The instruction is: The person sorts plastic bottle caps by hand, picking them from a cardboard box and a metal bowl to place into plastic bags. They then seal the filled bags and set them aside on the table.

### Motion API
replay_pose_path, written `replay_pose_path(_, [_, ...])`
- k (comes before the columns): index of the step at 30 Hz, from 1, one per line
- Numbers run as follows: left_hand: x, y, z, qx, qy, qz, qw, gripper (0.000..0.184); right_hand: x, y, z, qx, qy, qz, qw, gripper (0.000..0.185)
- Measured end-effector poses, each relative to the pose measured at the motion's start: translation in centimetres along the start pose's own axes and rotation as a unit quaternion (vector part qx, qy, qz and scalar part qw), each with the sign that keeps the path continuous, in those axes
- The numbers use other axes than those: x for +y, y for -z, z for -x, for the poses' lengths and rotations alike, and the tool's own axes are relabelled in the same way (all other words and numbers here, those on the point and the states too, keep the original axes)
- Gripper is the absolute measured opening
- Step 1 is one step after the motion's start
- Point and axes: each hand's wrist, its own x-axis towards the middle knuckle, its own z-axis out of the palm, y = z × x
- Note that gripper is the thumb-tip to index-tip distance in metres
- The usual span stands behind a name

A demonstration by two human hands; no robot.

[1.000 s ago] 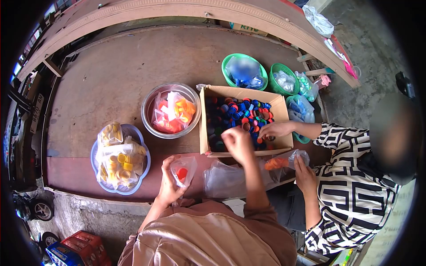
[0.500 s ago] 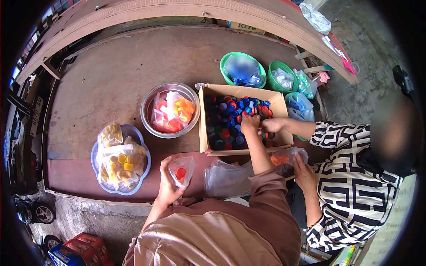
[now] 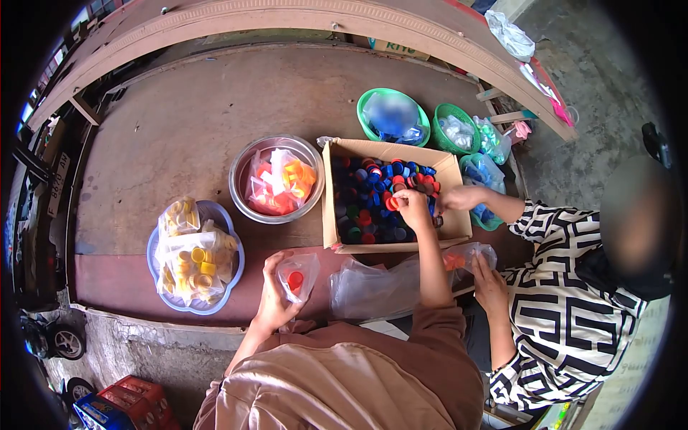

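Observation:
My left hand (image 3: 271,292) is closed around a small clear plastic bag (image 3: 309,274), held mouth up, with a red bottle cap (image 3: 295,280) inside. Over the cardboard box (image 3: 450,166), my right hand (image 3: 415,208) pinches a red bottle cap (image 3: 392,203) at its fingertips. Loose bottle caps (image 3: 373,183), mostly blue and red, fill the box. A co-worker's hand (image 3: 459,198) reaches into the box's right side. The same person's other hand (image 3: 489,285) holds a clear bag with orange caps (image 3: 454,261). Flat clear bags (image 3: 365,290) lie before the box.
Left of the box stands a metal bowl (image 3: 236,190) of bagged red and orange caps. A blue tray (image 3: 231,287) carries bagged yellow caps. Green baskets (image 3: 364,123) with filled bags sit behind the box. A wooden rail (image 3: 287,16) crosses the table's far side.
My right hand has lifted slightly and shifted right, with a red cap now showing at its fingertips. My left hand stays almost still with the bag. The co-worker's reaching hand has drawn slightly right.

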Motion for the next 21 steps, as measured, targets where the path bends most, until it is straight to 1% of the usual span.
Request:
replay_pose_path(1, [-0.1, -0.1, 0.1, -0.001, 0.0, 0.003, 1.0, 0.081, -0.8, -0.3, 0.3, 0.002, 0.031, -0.029, 0.999, 0.012])
replay_pose_path(2, [-0.1, -0.1, 0.1, -0.003, -0.001, 0.005, 1.0, 0.081, -1.7, -0.3, 1.0, -0.03, -0.038, -0.106, 0.993, 0.013])
replay_pose_path(4, [0.0, -0.2, 0.2, -0.005, -0.004, 0.009, 1.0, 0.08, -2.6, -1.2, 1.7, -0.033, -0.068, -0.166, 0.983, 0.011])
replay_pose_path(5, [0.0, -0.3, 0.3, -0.006, -0.006, 0.011, 1.0, 0.08, -2.4, -1.9, 2.0, -0.024, -0.057, -0.154, 0.986, 0.008])
replay_pose_path(6, [0.1, -0.3, 0.3, -0.006, -0.005, 0.011, 1.0, 0.079, -2.4, -2.5, 2.2, 0.001, -0.034, -0.097, 0.995, 0.008])
replay_pose_path(8, [0.1, -0.3, 0.3, -0.005, -0.006, 0.01, 1.0, 0.079, -4.8, -2.8, 2.7, 0.094, 0.087, -0.024, 0.991, 0.008])
replay_pose_path(9, [0.1, -0.4, 0.4, -0.006, -0.004, 0.016, 1.0, 0.081, -7.4, -2.4, 3.0, 0.101, 0.088, -0.052, 0.99, 0.009])
replay_pose_path(10, [-0.1, -0.4, 0.5, -0.006, -0.002, 0.022, 1.0, 0.083, -11.1, -1.7, 3.8, 0.061, 0.004, -0.171, 0.983, 0.011])
replay_pose_path(11, [-0.1, -0.4, 0.6, -0.006, 0.001, 0.029, 1.0, 0.085, -13.9, -1.3, 4.6, 0.053, 0.041, -0.229, 0.971, 0.012])
replay_pose_path(12, [0.0, -0.5, 0.6, 0.0, 0.001, 0.024, 1.0, 0.082, -17.0, -0.7, 5.4, 0.043, 0.094, -0.253, 0.962, 0.011])
replay_pose_path(13, [0.1, -0.5, 0.6, 0.004, 0.001, 0.019, 1.0, 0.08, -18.3, -1.2, 6.1, 0.007, 0.162, -0.283, 0.945, 0.012])
replay_pose_path(14, [0.2, -0.6, 0.6, 0.008, 0.001, 0.015, 1.0, 0.077, -20.2, -0.7, 6.8, -0.019, 0.214, -0.21, 0.954, 0.012])
replay_pose_path(15, [0.3, -0.7, 0.5, 0.011, -0.005, 0.021, 1.0, 0.076, -21.6, -0.8, 7.4, -0.002, 0.28, -0.137, 0.95, 0.011])
replay_pose_path(16, [0.6, -0.7, 0.3, 0.013, -0.011, 0.027, 0.999, 0.076, -22.4, -1.2, 8.0, -0.028, 0.303, -0.119, 0.945, 0.01])
replay_pose_path(18, [0.5, -0.9, 0.5, 0.017, -0.008, 0.048, 0.999, 0.076, -23.2, -1.8, 9.1, -0.051, 0.314, -0.07, 0.945, 0.009])
replay_pose_path(19, [0.1, -1.1, 0.8, 0.02, 0.001, 0.064, 0.998, 0.076, -22.8, -2.1, 9.1, -0.04, 0.329, -0.065, 0.941, 0.007])
replay_pose_path(20, [-0.1, -1.2, 0.9, 0.022, 0.01, 0.079, 0.997, 0.076, -22.4, -2.0, 8.9, -0.034, 0.308, -0.091, 0.946, 0.006])
replay_pose_path(21, [0.1, -1.0, 0.7, 0.028, -0.009, 0.033, 0.999, 0.077, -21.7, -1.5, 8.4, -0.029, 0.286, -0.116, 0.951, 0.006])
